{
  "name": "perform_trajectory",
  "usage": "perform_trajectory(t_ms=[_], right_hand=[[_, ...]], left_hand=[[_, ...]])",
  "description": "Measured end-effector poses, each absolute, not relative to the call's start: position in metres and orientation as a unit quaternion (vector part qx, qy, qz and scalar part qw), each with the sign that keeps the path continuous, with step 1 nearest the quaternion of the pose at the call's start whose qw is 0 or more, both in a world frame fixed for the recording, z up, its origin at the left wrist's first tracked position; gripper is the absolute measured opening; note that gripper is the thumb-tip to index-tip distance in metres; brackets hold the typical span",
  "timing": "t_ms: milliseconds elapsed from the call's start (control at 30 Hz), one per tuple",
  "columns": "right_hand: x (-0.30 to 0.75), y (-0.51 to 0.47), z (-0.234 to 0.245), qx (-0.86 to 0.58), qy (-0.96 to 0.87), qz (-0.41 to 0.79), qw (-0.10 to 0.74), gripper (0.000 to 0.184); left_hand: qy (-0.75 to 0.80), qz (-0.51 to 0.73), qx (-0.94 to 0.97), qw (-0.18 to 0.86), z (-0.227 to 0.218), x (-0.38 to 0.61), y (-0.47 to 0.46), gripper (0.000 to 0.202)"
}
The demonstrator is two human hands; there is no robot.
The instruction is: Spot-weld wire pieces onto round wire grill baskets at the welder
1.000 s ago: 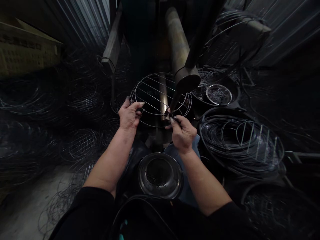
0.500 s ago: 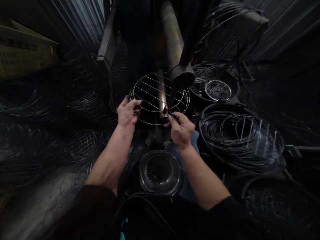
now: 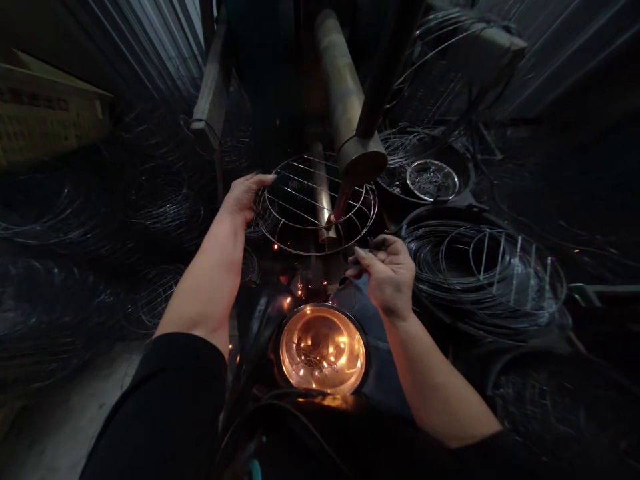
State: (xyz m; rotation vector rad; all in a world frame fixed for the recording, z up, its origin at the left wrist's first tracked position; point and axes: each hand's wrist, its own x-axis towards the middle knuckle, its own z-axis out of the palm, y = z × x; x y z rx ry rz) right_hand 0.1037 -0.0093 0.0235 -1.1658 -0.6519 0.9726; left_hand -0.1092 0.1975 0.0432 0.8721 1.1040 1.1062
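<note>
A round wire rack [image 3: 295,203] with parallel cross wires sits between the electrodes of what looks like a spot welder. My left hand [image 3: 244,197] grips its left rim, thumb stretched along the top. The upper electrode tip [image 3: 341,203] meets the rack's near side above the lower bar [image 3: 324,190]. My right hand [image 3: 391,275] is apart from the rack, to the right and nearer me, thumb and fingers pinched together; whatever is in them is too dark to make out. Below, a metal bowl [image 3: 356,363] with short wire pieces glows orange as sparks fall around it.
At right, a basin holds coiled wire rings [image 3: 425,267] with a gridded round piece [image 3: 520,267] on top. Behind it, a small dish [image 3: 433,180] of short metal pieces stands in another basin. Piles of wire frames [image 3: 165,200] lie at left. The thick upper arm [image 3: 345,87] hangs overhead.
My right hand has drawn back from the electrode, toward me and right. My left hand has shifted up along the rim. Sparks have burst out, lighting the bowl.
</note>
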Motion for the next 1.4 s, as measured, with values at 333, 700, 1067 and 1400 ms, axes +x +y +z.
perform_trajectory(t_ms=[333,700,1067,1400], right_hand=[[0.103,-0.023,0.031,-0.497,-0.301,0.515,0.63,0.028],[0.088,-0.03,0.049,-0.503,-0.37,0.496,0.603,0.031],[0.103,-0.033,0.041,-0.514,-0.324,0.528,0.593,0.038],[0.106,-0.043,0.041,-0.554,-0.292,0.528,0.574,0.037]], left_hand=[[0.506,0.522,0.313,0.611,0.048,-0.131,0.103,0.041],[0.497,0.603,0.248,0.572,0.048,-0.097,0.068,0.054],[0.485,0.619,0.228,0.575,0.044,-0.089,0.065,0.042],[0.489,0.613,0.213,0.583,0.042,-0.088,0.06,0.043]])
